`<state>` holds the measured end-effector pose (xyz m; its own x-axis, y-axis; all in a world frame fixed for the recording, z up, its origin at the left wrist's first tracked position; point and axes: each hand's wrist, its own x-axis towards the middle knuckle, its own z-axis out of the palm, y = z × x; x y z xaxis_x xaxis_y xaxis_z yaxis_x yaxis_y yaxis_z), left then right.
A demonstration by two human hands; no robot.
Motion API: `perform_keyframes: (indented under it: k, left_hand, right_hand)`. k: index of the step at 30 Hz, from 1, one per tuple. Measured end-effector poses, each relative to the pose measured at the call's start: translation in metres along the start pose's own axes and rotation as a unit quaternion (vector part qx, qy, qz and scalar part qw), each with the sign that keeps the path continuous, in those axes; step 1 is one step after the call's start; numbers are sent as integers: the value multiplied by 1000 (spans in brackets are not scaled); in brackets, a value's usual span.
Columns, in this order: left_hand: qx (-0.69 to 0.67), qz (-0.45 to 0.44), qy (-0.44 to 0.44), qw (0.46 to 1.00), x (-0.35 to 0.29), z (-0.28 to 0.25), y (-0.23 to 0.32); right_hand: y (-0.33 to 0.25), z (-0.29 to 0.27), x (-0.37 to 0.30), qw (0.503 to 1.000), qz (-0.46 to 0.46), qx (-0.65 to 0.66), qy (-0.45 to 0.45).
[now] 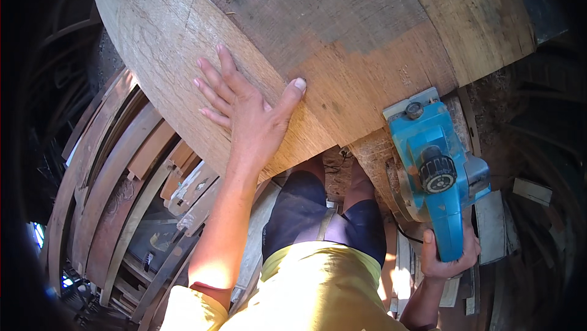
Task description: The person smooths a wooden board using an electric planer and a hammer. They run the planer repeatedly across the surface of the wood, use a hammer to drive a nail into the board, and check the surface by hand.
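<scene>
The two hands are well apart. The left hand (254, 107) lies flat with its fingers spread on the pale board (177, 43), and its thumb reaches the edge of the middle board (361, 68), which is gray at the far part and orange-brown at the near part. The right hand (449, 257) is wrapped around the back handle (446, 233) of the blue planer (411, 141). The planer is at the near right edge of the middle board, with its front metal plate (428, 95) by that edge; I can't tell if it rests on the wood. The planer looks hard and heavy, most of all at the front, so one hand on the back may feel it tip. The back handle is the best place to hold it, and fingers should keep away from underneath. The boards look stiff and strong, and likely heavy too. The gray part looks rough, and any dust could make the wood a bit slippery, so a flat, wide hand is good.
</scene>
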<state>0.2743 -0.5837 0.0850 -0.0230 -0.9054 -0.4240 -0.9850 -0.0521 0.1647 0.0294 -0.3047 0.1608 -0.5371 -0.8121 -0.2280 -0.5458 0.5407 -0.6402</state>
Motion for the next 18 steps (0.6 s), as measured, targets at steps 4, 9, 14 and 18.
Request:
perform_keyframes:
  k: [4, 9, 14, 18]
  left_hand:
    - [7, -9, 4, 1000, 3, 4, 2]
    - [11, -6, -10, 1000, 2, 1, 4]
    - [-1, 22, -21, 1000, -4, -5, -2]
    - [-25, 41, -42, 998, -4, -11, -4]
  right_hand:
    - [2, -1, -4, 999, 2, -36, 4]
    - [4, 4, -15, 997, 19, -47, 56]
    - [0, -1, -15, 993, 54, -94, 41]
    - [5, -8, -26, 986, 79, -139, 40]
